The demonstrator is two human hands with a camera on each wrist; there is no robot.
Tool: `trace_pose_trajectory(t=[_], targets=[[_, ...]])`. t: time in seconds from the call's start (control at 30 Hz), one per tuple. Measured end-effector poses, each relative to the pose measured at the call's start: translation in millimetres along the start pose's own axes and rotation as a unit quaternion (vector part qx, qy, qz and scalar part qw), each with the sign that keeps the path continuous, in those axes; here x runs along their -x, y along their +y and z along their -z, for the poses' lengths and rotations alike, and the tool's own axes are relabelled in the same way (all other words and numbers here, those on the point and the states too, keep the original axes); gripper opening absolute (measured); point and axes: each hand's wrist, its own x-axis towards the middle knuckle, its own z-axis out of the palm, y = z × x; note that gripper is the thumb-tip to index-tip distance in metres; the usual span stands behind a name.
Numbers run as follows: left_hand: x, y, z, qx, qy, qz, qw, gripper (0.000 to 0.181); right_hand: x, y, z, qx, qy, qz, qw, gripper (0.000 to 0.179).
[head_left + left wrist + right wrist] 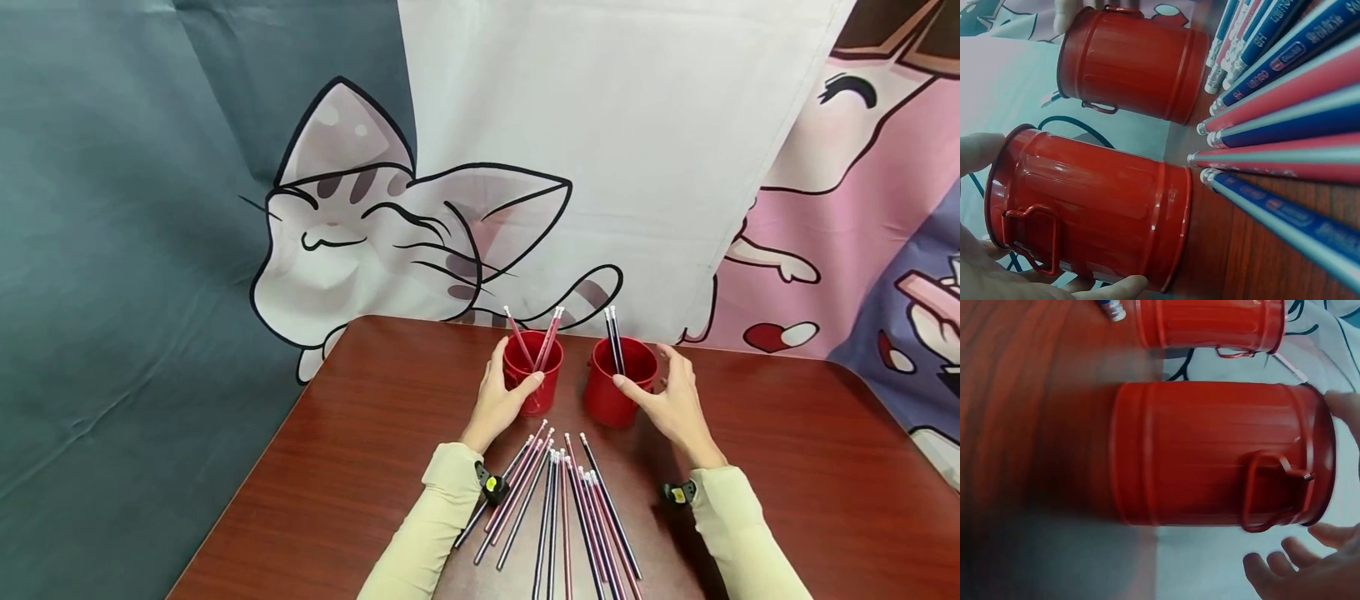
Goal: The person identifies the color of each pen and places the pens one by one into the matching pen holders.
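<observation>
Two red metal buckets stand side by side on the table. My left hand (501, 398) holds the left bucket (1097, 206), thumb at its rim and fingers around its handled side. Pink pencils (548, 340) lean inside it. My right hand (670, 402) is at the right bucket (1216, 453), thumb by the rim, the other fingers spread loosely beside the handle (1250, 494). Two dark pencils (614, 337) stand in that bucket. In front of the buckets lie many loose pink and dark blue pencils (566, 517), white-tipped ends toward the buckets.
The brown wooden table (360, 467) reaches back to a hanging cloth (630, 125) printed with a cartoon cat. Table surface extends to the left and right of the arms. The left forearm (420, 529) passes close to the loose pencils.
</observation>
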Motion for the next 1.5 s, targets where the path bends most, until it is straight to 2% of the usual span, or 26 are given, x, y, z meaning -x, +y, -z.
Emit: trace_pose_trajectory(t=[0.2, 0.33, 0.4, 0.5, 0.63, 0.73, 0.8, 0.87, 0.93, 1.03, 1.1, 1.17, 1.27, 1.4, 1.5], targets=[[0.0, 2.7, 2.1, -0.005, -0.007, 0.016, 0.9998, 0.081, 1.0, 8, -3, -0.03, -0.041, -0.016, 0.9986, 0.08], [3.1, 3.9, 3.3, -0.022, 0.005, 0.025, 0.9994, 0.088, 1.7, 11, -5, -0.059, -0.056, -0.03, 0.9963, 0.08], [6.5, 4.5, 2.9, -0.031, 0.024, 0.029, 0.9988, 0.092, 2.1, 12, -6, -0.07, -0.06, -0.037, 0.9951, 0.079], [14.1, 7.5, 0.5, -0.037, 0.068, 0.044, 0.996, 0.095, 3.0, 13, -8, -0.094, -0.059, -0.046, 0.9928, 0.079], [27.3, 16.4, -4.5, -0.057, 0.141, 0.057, 0.9868, 0.09, 4.4, 15, -11, -0.119, -0.048, -0.062, 0.9899, 0.078], [38.1, 24.6, -9.1, -0.08, 0.179, 0.035, 0.98, 0.073, 5.3, 15, -12, -0.12, -0.044, -0.072, 0.9892, 0.078], [45.3, 30.3, -13.5, -0.084, 0.183, 0.009, 0.9795, 0.058, 5.6, 14, -11, -0.121, -0.042, -0.073, 0.9891, 0.078], [52.6, 36.3, -19.2, -0.081, 0.163, -0.015, 0.9832, 0.044, 5.7, 13, -10, -0.12, -0.044, -0.071, 0.9892, 0.078], [59.2, 41.8, -26.0, -0.077, 0.12, -0.026, 0.9894, 0.034, 5.3, 11, -9, -0.11, -0.048, -0.063, 0.9908, 0.078], [65.7, 48.8, -37.5, -0.077, 0.035, -0.011, 0.9964, 0.025, 3.4, 10, -6, -0.088, -0.059, -0.051, 0.9931, 0.079], [66.0, 51.0, -46.0, -0.088, -0.009, 0.002, 0.9961, 0.02, 1.4, 9, -4, -0.075, -0.063, -0.039, 0.9944, 0.08], [64.9, 51.1, -54.1, -0.114, -0.042, 0.018, 0.9924, 0.014, -0.2, 9, -3, -0.074, -0.063, -0.028, 0.9949, 0.081], [62.0, 48.4, -66.8, -0.176, -0.069, 0.038, 0.9813, 0.01, -2.7, 8, -4, -0.075, -0.051, -0.015, 0.9957, 0.083], [58.6, 47.9, -81.1, -0.248, -0.097, 0.066, 0.9616, 0.026, -6.2, 6, -6, -0.072, -0.043, -0.01, 0.9965, 0.09], [56.8, 50.2, -89.7, -0.264, -0.117, 0.095, 0.9526, 0.032, -8.6, 4, -8, -0.064, -0.053, -0.01, 0.9965, 0.094]])
